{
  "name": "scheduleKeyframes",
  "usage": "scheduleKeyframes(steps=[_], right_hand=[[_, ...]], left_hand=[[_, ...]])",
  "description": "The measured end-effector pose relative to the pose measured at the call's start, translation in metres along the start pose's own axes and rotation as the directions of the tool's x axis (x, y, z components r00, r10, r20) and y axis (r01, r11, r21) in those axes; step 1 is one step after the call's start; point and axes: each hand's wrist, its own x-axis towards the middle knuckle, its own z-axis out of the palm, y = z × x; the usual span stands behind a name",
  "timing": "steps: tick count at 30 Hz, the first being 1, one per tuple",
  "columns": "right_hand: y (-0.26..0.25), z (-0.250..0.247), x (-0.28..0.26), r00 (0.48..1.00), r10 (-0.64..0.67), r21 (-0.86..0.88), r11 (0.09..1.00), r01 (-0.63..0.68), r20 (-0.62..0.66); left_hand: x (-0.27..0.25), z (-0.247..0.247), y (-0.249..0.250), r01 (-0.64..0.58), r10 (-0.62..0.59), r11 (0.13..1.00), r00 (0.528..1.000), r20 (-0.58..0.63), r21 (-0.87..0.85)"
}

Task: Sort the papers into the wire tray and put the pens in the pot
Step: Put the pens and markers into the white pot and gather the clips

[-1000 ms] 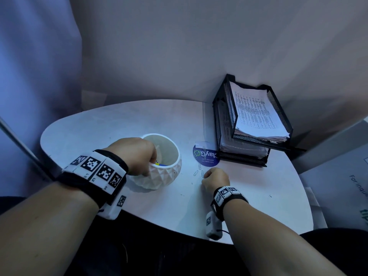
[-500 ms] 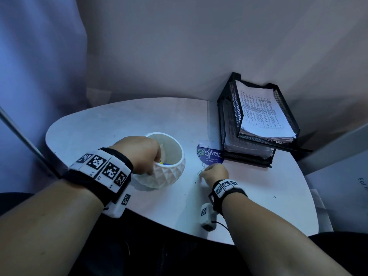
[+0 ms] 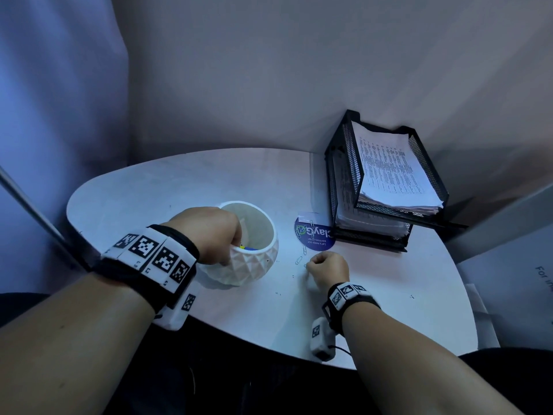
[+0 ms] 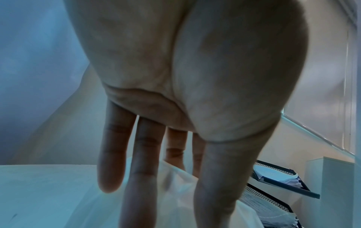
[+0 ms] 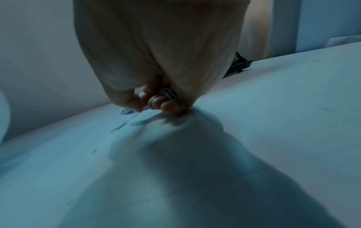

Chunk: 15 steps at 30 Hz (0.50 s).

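Standing on the white table (image 3: 389, 295), left of centre: white faceted pot (image 3: 257, 262), something blue and yellow inside it. Left hand (image 3: 209, 235) grips the pot's near-left rim, thumb on the outer wall, fingers (image 4: 115, 154) reaching down over the rim. Right hand (image 3: 327, 269) rests to the right of the pot, well apart from it, fingers curled tight around a paper clip (image 5: 170, 94), knuckles against the tabletop. Loose paper clips (image 3: 302, 254) lie just left of that hand, some on a round blue sticker (image 3: 317, 238). Far right: black wire tray (image 3: 347, 163), two tiers, printed papers (image 3: 392, 172) stacked in both.
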Motion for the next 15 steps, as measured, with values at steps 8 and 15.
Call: scheduleKeyframes(steps=[8,15], right_hand=[[0.004,-0.009,-0.007,0.994,-0.064,-0.079,0.994,0.071,0.091],[-0.010,-0.010,-0.009,0.983,-0.038,-0.235,0.969,0.081,0.181]], left_hand=[[0.002,0.001,0.001,-0.004,0.004,1.000,1.000,-0.002,-0.005],[0.002,0.004,0.000,0.002,-0.002,1.000,1.000,0.000,-0.004]])
